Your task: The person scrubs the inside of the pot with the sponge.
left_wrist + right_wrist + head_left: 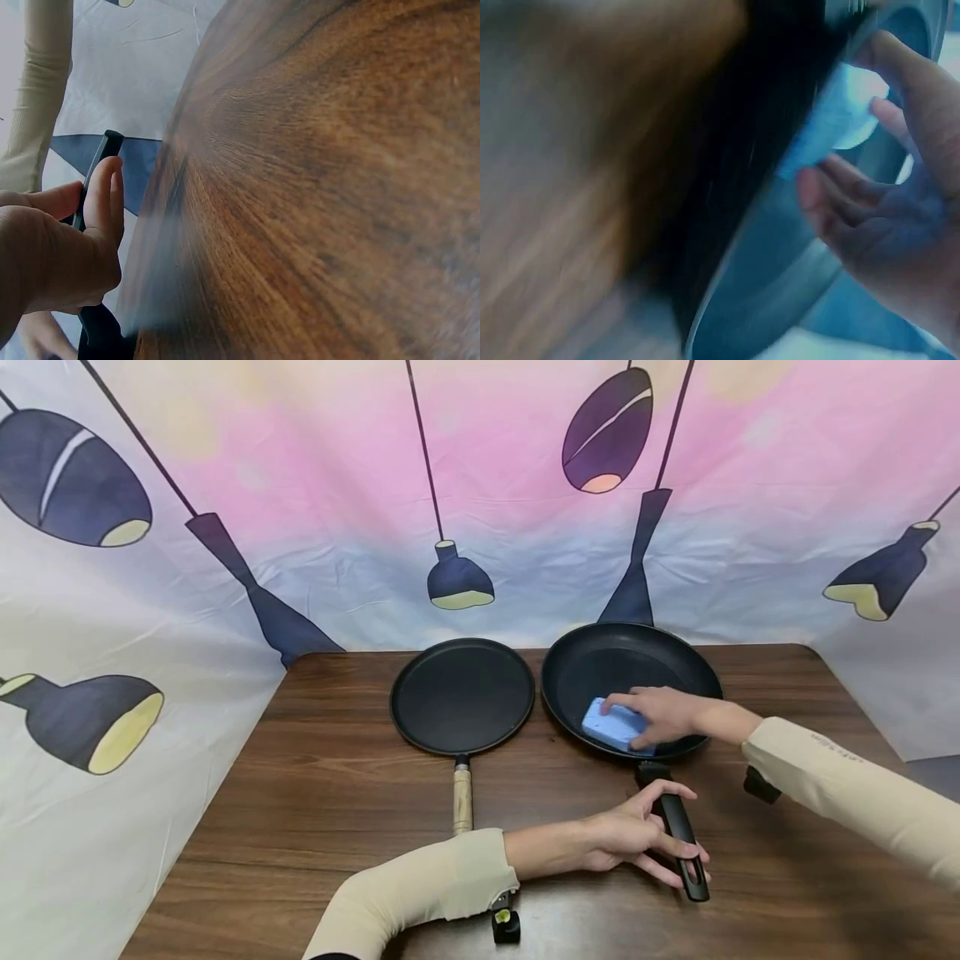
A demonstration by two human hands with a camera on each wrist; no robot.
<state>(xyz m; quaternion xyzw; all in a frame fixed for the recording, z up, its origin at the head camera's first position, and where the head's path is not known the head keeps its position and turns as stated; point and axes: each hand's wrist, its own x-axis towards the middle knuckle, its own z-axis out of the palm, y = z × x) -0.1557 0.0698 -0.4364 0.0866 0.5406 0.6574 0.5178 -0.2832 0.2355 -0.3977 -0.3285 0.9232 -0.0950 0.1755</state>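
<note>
A black frying pan (600, 667) lies at the back right of the table. Inside it, near the front wall, is a blue sponge (609, 725); my right hand (667, 712) grips it with fingers and thumb around its edges. The right wrist view, blurred, shows the sponge (829, 124) in the fingers over the pan's inside (772, 289). My left hand (622, 837) holds the pan's black handle (677, 820), thumb and fingers on either side of it. In the left wrist view, the handle's end (112, 139) sticks out past the fingers.
Left of the frying pan lies a flat black griddle pan (462, 695) with a wooden handle (462, 797), partly behind my left sleeve (427, 881). Both pans rest on a brown wooden table (300, 810). A cloth printed with lamps (461, 578) hangs behind the table.
</note>
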